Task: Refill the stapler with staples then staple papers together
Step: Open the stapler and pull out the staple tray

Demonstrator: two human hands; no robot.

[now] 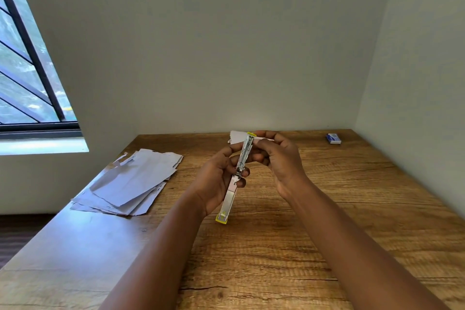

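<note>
A yellow and metal stapler [232,191] is swung fully open into one long strip, held above the wooden table [276,246]. My left hand [219,178] grips it around the hinge in the middle. My right hand [276,156] pinches the far end, where the staple channel lies, with thumb and fingertips; whether it holds staples I cannot tell. A small blue staple box [334,138] lies at the far right of the table. A loose pile of white papers [130,181] lies on the table's left side.
A torn scrap of white paper [236,136] lies behind my hands near the back wall. Walls close the table at the back and right. A barred window [27,78] is at the left.
</note>
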